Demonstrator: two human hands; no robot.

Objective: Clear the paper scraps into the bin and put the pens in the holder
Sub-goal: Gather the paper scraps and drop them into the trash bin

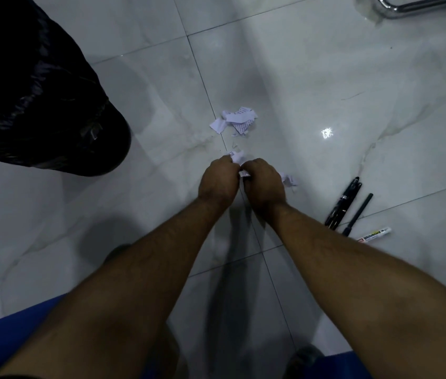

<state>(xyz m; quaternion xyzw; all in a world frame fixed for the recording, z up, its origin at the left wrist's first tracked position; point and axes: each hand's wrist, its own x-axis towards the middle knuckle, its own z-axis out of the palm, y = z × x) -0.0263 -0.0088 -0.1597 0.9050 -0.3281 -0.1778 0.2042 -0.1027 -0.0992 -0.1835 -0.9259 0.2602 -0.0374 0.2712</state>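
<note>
Gathering crumpled white paper scraps (237, 157), both hands' grips hold them at centre frame; black-bagged bin (38, 99) lies upper left, nearer left hand (217, 177) than right hand (264, 180).

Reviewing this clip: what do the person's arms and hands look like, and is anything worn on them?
Both forearms are bare from wrist to elbow, with visible hair. The left hand and right hand wear no gloves; no watch, bracelet or ring shows on the visible sides. No sleeves reach into view. Blue clothing shows at the frame's lower edge.

Glossy marble-look floor tiles (325, 77), crumpled paper scraps (239, 119), shiny black plastic bin liner (38, 105)
</note>
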